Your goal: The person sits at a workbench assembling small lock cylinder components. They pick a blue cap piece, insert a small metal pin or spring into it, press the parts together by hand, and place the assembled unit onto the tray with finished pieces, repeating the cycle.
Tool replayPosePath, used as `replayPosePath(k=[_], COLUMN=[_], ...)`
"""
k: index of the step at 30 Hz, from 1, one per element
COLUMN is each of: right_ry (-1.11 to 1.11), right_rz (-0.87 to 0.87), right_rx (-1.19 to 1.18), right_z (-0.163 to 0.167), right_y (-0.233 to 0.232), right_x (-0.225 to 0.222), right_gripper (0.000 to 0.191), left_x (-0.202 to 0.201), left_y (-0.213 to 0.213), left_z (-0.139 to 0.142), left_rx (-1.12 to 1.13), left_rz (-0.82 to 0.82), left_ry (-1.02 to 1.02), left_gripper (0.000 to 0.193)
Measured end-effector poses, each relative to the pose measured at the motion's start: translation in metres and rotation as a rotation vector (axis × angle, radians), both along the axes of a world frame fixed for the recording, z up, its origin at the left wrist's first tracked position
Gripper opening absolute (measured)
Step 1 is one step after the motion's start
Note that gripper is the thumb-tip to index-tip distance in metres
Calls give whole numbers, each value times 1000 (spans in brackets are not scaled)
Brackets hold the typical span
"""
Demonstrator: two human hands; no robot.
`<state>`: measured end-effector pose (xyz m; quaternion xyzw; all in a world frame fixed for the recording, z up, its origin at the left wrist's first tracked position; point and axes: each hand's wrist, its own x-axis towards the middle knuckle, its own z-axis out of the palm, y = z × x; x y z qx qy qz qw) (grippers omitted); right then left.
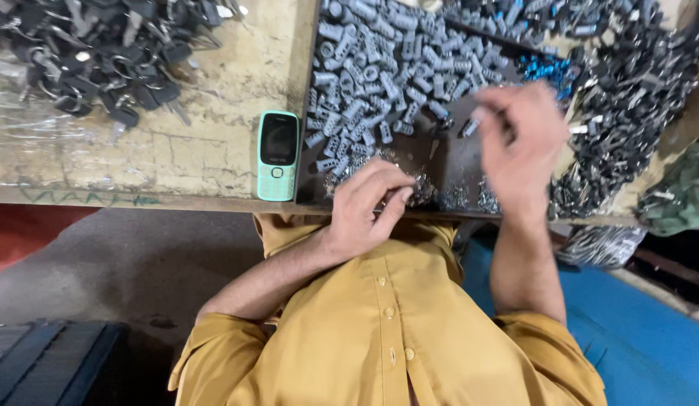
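A small grey cylinder [470, 126] sits pinched at the fingertips of the right hand [521, 146], lifted just above the dark tray [440, 162] near the tray's middle. That hand is blurred, so how firmly the fingers close on the piece cannot be told for certain, though they curl inward around it. Just left and nearer, the left hand [368, 203] rests at the tray's near edge with its fingers bunched together, tips touching a scatter of tiny silvery metal bits [455, 197]; what it grips, if anything, is too small to make out.

Beyond both hands, the far left part of the tray is filled with a heap of grey cylinders [379, 75] like the one held. To the far right lie a small cluster of blue parts [549, 69] and a wide pile of black keys [627, 98].

Left of the tray, touching its edge, a mint-green push-button phone [278, 156] lies face up on the worn bench [214, 113]. Farther left, another pile of black keys with rings [101, 53] covers the bench's far corner.
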<state>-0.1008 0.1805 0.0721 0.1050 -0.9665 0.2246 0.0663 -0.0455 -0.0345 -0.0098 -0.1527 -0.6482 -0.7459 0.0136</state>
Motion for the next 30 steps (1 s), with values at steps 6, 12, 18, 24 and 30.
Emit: replayPosePath(k=[6, 12, 18, 24, 30], right_ry=[-280, -144, -114, -160, -73], right_rz=[-2, 70, 48, 74, 112], right_rx=[-99, -105, -373, -470, -550], right_z=[-17, -33, -36, -43, -40], right_y=[-34, -47, -26, -15, -12], right_x=[63, 74, 81, 77, 89], right_gripper=[28, 19, 21, 20, 20], left_x=[11, 19, 23, 34, 44], left_y=[1, 3, -1, -4, -4], left_z=[-11, -20, -10, 14, 17], left_rx=[80, 153, -58, -288, -379], left_rz=[104, 102, 215, 194, 65], left_ry=[-56, -98, 14, 146, 1], left_gripper=[17, 22, 14, 9, 11])
